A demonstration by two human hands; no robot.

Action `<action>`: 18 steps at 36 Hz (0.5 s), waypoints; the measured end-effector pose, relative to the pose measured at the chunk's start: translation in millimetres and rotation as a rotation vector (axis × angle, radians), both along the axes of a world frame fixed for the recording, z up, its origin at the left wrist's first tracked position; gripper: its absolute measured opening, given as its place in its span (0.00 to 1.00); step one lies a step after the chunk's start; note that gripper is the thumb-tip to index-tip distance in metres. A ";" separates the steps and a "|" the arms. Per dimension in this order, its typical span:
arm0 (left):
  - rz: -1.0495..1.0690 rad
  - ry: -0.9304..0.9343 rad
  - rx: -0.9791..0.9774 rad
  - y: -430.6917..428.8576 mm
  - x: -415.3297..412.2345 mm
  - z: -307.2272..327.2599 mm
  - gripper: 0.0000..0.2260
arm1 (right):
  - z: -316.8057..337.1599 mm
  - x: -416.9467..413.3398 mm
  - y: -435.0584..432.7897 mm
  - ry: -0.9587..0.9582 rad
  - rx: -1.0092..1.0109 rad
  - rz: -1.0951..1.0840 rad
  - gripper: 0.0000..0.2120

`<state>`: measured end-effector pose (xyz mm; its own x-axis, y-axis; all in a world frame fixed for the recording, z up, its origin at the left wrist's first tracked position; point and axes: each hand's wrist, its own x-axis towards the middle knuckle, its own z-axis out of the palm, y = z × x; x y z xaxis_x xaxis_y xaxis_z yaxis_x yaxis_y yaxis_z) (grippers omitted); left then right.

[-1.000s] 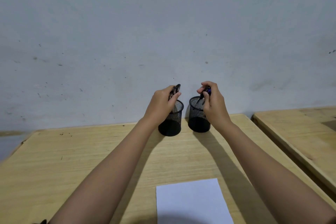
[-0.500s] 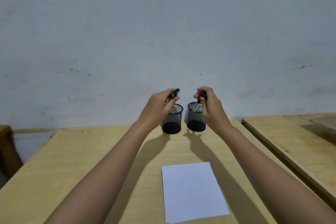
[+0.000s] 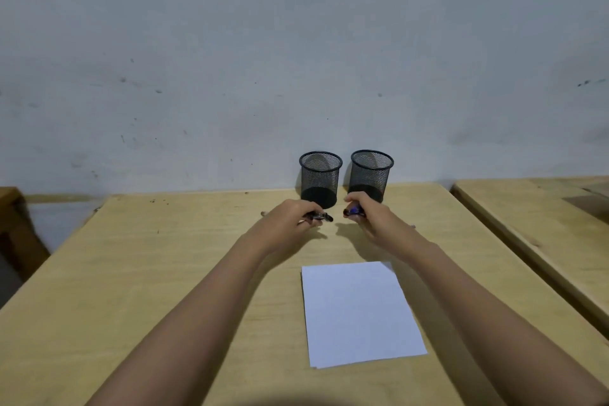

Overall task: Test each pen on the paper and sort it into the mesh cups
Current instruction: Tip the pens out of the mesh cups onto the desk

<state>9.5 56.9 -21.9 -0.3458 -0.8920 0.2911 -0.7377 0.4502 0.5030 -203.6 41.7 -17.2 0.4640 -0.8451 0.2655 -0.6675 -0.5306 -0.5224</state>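
Two black mesh cups stand side by side against the wall, the left cup and the right cup; both look empty. My left hand grips a bunch of dark pens low over the table in front of the left cup. In front of the right cup, my right hand grips pens with blue caps. The pen ends point toward each other. A blank white sheet of paper lies on the wooden table nearer to me.
A grey wall rises right behind the cups. A second wooden table stands to the right across a narrow gap. A dark wooden piece shows at the far left edge.
Both hands have lifted the pens out of the cups and brought them down toward the table in front of the cups. The camera has tilted, so the cups sit higher in view.
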 end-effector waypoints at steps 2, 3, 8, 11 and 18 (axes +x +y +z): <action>0.010 -0.011 0.011 -5.8 1.5 -7.5 0.09 | -8.9 0.5 -4.6 0.026 0.006 0.010 0.16; 0.012 -0.029 0.009 -8.4 2.3 -11.0 0.09 | -12.6 0.3 -6.3 0.045 -0.001 0.009 0.15; 0.003 -0.053 -0.022 -21.0 8.9 -26.4 0.09 | -27.9 -1.7 -22.8 0.139 -0.062 0.041 0.08; -0.005 -0.056 -0.005 -27.6 12.0 -31.1 0.10 | -32.0 -3.8 -29.5 0.135 -0.076 0.066 0.07; -0.031 -0.082 0.037 -32.1 14.3 -35.4 0.17 | -36.2 -7.6 -40.3 0.121 -0.038 0.091 0.13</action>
